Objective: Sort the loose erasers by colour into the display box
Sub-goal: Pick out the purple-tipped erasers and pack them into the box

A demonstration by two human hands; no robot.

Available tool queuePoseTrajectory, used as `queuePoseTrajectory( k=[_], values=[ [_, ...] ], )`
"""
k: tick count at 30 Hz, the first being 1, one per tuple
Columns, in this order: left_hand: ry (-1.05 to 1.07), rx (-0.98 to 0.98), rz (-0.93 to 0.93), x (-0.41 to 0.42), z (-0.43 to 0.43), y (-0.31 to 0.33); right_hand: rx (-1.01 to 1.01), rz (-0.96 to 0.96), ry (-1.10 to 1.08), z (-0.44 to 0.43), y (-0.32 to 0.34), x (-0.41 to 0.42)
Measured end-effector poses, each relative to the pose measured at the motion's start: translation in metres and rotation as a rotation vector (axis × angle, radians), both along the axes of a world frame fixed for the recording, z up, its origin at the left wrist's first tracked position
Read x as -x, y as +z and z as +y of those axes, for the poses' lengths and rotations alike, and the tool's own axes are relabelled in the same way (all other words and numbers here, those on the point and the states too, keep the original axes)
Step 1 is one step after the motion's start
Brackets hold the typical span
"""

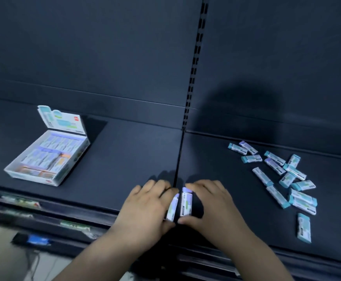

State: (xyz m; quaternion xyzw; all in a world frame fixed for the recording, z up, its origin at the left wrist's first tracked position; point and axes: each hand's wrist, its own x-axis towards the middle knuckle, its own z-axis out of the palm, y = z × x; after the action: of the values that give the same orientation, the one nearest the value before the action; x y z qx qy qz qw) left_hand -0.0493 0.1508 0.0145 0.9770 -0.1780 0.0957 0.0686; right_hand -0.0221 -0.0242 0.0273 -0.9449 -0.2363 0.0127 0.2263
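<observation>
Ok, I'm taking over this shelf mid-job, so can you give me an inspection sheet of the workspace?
Surface: dark shelf, seam down the middle.
Job's things: display box far left, lid flap up, rows of erasers inside; loose erasers scattered right, mostly teal, a few purple.
Clutter: nothing seen.
Grips: left hand grips a purple eraser; right hand pinches a second purple eraser, side by side at the seam.
Cables: possible thin cord on the floor, lower left; too blurred to tell.
Surroundings: slotted upright, dark back panel, label strips on the shelf edge.
</observation>
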Motion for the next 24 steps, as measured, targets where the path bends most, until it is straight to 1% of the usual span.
queuePoseTrajectory(
  k=[4,7,10,15,17,20,24],
  values=[
    [0.047,0.019,-0.011,0.009,0.016,0.0,-0.028,-0.008,0.0,0.017,0.0,0.007],
    [0.099,0.048,-0.028,0.014,0.044,-0.003,-0.034,-0.008,0.015,0.049,0.0,0.011],
    [0.096,0.068,-0.112,0.011,0.085,-0.003,-0.042,-0.028,0.018,0.092,0.002,0.008],
    [0.089,0.131,-0.168,-0.005,0.181,0.004,-0.107,-0.054,-0.022,0.18,0.007,0.0],
    [0.085,0.143,-0.141,-0.013,0.223,0.005,-0.129,-0.063,-0.058,0.216,0.007,-0.004],
    [0.095,0.099,-0.058,-0.024,0.271,0.009,-0.13,-0.056,-0.088,0.258,0.009,-0.008],
    [0.053,0.085,0.018,-0.038,0.309,0.014,-0.079,-0.046,-0.119,0.295,0.014,-0.014]
  ],
)
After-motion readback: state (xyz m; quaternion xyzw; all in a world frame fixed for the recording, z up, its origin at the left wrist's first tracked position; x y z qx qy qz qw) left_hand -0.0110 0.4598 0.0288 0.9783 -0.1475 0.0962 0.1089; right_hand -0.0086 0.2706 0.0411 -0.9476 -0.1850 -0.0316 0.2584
